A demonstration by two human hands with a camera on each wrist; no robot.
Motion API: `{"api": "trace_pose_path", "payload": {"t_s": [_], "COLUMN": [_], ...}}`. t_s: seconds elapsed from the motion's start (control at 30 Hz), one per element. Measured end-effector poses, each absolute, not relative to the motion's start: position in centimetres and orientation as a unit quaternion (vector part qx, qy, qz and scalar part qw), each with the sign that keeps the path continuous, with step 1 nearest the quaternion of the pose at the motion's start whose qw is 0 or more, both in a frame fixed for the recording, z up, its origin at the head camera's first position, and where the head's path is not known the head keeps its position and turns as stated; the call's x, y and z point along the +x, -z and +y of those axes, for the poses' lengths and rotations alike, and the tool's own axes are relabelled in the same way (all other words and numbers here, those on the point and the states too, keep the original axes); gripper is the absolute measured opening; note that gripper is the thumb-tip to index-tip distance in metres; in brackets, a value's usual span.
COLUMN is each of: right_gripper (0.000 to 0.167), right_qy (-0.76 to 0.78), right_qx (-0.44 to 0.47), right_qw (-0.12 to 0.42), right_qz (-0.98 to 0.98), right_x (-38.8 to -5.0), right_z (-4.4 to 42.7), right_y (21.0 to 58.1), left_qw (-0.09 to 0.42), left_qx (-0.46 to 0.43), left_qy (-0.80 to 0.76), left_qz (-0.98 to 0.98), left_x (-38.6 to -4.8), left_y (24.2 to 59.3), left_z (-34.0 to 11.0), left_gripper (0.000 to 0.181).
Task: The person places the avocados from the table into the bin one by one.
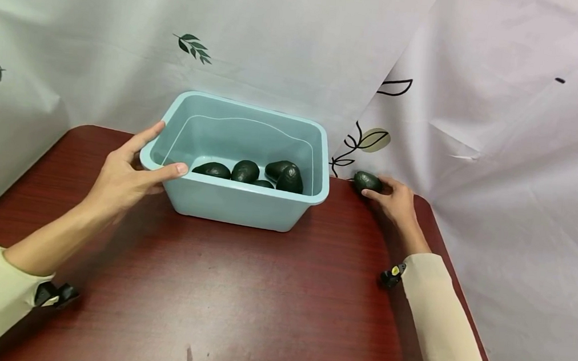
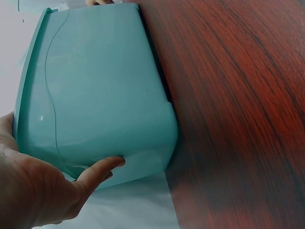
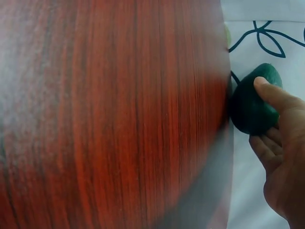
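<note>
A light blue plastic tub [image 1: 235, 201] stands near the back of the table with several dark green avocados [image 1: 245, 171] inside. My left hand [image 1: 125, 175] grips the tub's left end at the rim, thumb over the front corner; in the left wrist view that hand [image 2: 52, 186] lies against the tub's wall [image 2: 100, 81]. At the table's back right, my right hand [image 1: 395, 200] holds a single avocado [image 1: 367, 181] between thumb and fingers. The right wrist view shows this avocado [image 3: 255, 102] at the table edge, the thumb across its side.
The dark red wood-grain table [image 1: 237, 302] extends in front of the tub. White cloth [image 1: 281, 36] with leaf prints hangs behind the table, and more cloth [image 1: 515, 194] lines the right side. Small black devices [image 1: 391, 275] sit at both sleeve cuffs.
</note>
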State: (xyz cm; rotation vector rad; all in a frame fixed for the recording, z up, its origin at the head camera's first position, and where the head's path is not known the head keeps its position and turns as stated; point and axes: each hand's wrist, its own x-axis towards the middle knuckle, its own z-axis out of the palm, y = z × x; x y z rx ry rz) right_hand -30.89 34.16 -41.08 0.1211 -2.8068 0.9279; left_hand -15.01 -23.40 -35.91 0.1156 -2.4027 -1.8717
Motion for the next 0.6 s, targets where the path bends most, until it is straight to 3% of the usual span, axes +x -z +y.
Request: {"api": "trace_pose_path", "payload": {"t_s": [0.6], "right_gripper": [0.065], "right_qy": [-0.391], "right_qx": [0.008], "right_qw": [0.084], "right_qz": [-0.916], "right_x": [-29.7], "right_z": [33.8], "right_y": [40.5], "left_qw": [0.046], "left_qx": [0.033], "left_qy": [0.608], "left_qz": [-0.792], "left_x": [-15.0], "left_y": [36.1], "left_z": [-23.5], "left_gripper": [0.096]}}
